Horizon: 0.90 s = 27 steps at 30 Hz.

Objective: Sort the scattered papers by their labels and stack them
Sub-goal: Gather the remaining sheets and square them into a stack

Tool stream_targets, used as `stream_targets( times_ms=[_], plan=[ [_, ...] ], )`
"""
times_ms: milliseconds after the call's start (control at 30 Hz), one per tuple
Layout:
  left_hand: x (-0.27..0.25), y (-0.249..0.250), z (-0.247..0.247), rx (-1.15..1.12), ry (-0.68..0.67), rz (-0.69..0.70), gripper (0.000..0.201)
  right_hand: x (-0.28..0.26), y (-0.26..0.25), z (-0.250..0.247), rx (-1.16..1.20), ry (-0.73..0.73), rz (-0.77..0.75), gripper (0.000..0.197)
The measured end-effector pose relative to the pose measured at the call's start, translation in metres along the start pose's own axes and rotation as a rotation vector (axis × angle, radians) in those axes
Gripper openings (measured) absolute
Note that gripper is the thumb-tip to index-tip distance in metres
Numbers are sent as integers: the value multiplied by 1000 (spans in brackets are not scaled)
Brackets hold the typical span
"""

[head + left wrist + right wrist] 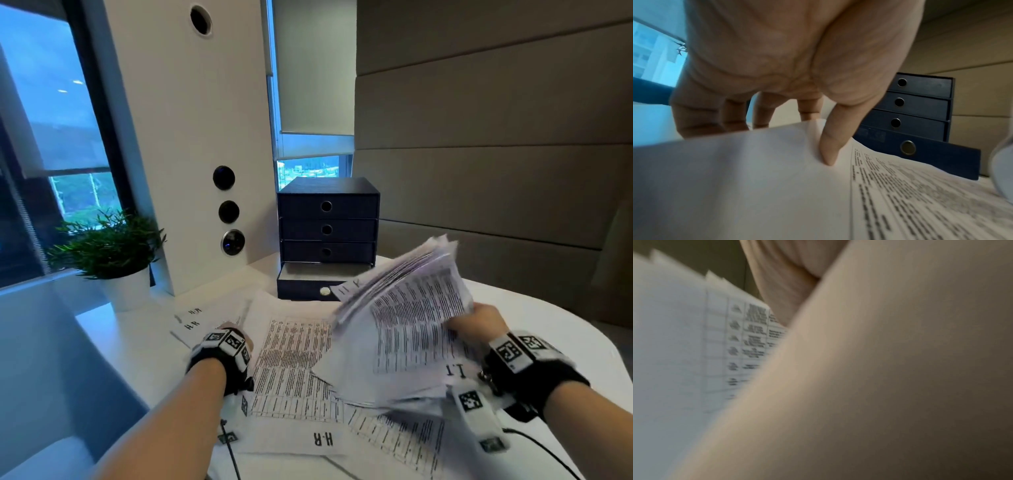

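Above the table (534,308), right hand (479,323) grips paper bundle (411,308); left hand (789,61) pinches sheet (735,178).

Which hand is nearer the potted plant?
Left. The left hand pinches a sheet a little right of the potted plant; the right hand holds a paper bundle much farther right.

White papers (294,359) with black printed table rows, navy drawer box (327,219), white table (534,308), green plant (106,243) in white pot (126,291).
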<state>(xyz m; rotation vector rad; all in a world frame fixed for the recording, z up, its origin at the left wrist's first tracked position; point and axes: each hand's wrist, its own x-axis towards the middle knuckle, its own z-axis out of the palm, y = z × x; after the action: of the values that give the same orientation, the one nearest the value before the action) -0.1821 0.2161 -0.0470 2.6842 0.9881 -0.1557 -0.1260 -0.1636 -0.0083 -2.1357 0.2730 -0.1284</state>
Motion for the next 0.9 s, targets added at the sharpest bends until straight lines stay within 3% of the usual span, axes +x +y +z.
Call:
stream_targets(
  times_ms=[67, 200, 333, 533, 600, 800, 900],
  plan=[
    [-3, -4, -4, 13, -40, -3, 41, -4, 10, 5, -77, -31, 22, 11],
    [-8, -5, -11, 30, -32, 33, 66, -1, 16, 11, -126, -35, 23, 17],
    [-16, -6, -18, -53, 2, 19, 59, -1, 9, 5, -167, -32, -50, 19],
    [-6, -12, -34, -228, 10, 184, 43, -12, -24, -34, -241, 144, -220, 25],
    [-12, -10, -39, -207, 5, 249, 41, -15, -33, -49, -197, 223, -252, 27],
    [-51, 25, -30, -65, -83, 436, 49, -13, -42, -75, 115, 366, -260, 8],
    [-73, 54, -11, 35, -149, 501, 48, -13, -33, -80, 246, 457, -223, 13]
  ],
)
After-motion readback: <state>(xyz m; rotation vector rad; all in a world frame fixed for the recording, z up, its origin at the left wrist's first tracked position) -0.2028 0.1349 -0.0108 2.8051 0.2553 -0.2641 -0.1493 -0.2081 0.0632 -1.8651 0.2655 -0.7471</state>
